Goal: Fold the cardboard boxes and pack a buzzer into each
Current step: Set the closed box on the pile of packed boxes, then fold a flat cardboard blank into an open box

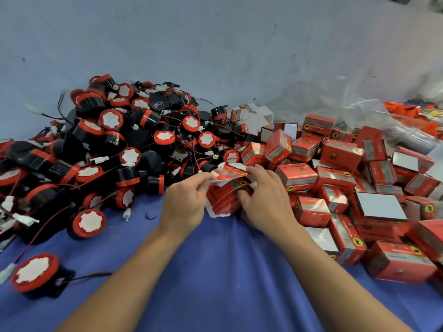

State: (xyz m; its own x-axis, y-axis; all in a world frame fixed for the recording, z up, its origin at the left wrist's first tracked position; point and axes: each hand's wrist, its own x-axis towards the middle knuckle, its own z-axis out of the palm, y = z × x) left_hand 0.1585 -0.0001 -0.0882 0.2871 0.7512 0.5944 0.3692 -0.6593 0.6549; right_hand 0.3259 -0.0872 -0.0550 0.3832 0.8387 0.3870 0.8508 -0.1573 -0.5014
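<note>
A: Where's the stack of flat boxes [221, 202]?
B: Mid blue cloth [215, 271], red w/ white edges, btwn both hands.
A: Fingers?
B: Left hand [184, 204]: thumb + forefinger pinch the white flap end of the top flat box [231, 172]. Right hand [266, 200]: fingers curled over the same box's other end, thumb under. The box sits just above the stack.
A: Buzzers?
B: Buzzer pile [107, 144] left of the stack & behind it. Black bodies, red rims, white faces, thin wires w/ white plugs. One loose buzzer [36, 271] well left of the stack, nearer the person.
A: Folded boxes [335, 178]?
B: Heaped just right of the stack, some w/ white flaps open.
A: Any print?
B: Yellow round badge w/ black animal on the boxes. Text too blurred to read. Clear plastic bag [359, 106] behind, far right of the stack.
</note>
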